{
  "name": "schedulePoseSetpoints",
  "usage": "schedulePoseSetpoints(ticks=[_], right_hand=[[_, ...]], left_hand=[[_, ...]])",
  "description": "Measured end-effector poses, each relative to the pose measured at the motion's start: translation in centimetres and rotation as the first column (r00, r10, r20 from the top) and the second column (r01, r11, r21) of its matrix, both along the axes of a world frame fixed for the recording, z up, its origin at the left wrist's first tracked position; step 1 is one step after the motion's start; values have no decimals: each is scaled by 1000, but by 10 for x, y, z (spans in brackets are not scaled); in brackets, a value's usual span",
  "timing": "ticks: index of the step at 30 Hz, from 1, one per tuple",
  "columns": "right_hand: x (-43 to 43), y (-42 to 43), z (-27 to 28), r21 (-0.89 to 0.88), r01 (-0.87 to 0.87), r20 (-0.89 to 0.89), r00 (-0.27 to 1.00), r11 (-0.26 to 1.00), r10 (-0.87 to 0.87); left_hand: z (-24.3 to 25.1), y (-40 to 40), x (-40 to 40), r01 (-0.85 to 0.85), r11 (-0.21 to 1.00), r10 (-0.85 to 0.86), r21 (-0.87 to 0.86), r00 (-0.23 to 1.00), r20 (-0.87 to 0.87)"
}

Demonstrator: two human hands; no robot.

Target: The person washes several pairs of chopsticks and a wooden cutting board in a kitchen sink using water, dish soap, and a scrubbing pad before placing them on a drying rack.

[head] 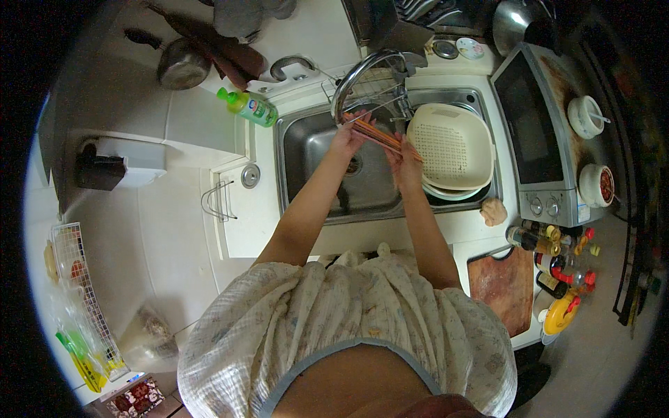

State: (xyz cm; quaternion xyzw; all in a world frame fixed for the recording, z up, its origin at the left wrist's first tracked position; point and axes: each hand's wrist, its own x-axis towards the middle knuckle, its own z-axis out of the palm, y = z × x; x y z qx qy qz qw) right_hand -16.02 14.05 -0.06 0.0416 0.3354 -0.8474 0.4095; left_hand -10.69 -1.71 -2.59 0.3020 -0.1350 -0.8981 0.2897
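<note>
A bundle of reddish-brown chopsticks (380,137) slants across the stainless steel sink basin (308,172), held between both hands. My left hand (354,135) grips the far-left end, just below the mouth of the curved chrome faucet (345,78). Around the lower right end, my right hand (406,164) is closed, next to the cream plastic colander (449,146). That colander rests on a pale bowl (457,196) in the smaller sink compartment. Whether water is running is hard to tell. Below the hands, the drain (354,166) is partly visible.
A green soap bottle (251,108) stands left behind the sink. At right are a microwave (538,130), a crumpled cloth (493,211), several sauce bottles (549,261) and a wooden cutting board (502,292). A wire rack (219,201) sits on the left counter.
</note>
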Motion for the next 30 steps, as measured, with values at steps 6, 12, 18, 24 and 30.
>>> schedulePoseSetpoints(ticks=[6,12,18,24,30], right_hand=[[7,-23,-18,-64,-133,-47,990,989,131],[24,-55,-28,-46,-202,62,977,978,204],[42,-91,-21,-60,-379,18,925,923,381],[49,-130,-30,-207,-475,136,852,855,506],[32,-135,-46,-436,-497,225,747,750,626]], left_hand=[[-10,-28,34,114,987,-111,-113,993,30],[22,-28,70,-174,985,172,22,982,77],[20,-37,125,-324,946,324,23,946,16],[18,-46,151,-385,917,387,-107,922,-10],[24,-42,143,-411,902,420,-131,906,56]])
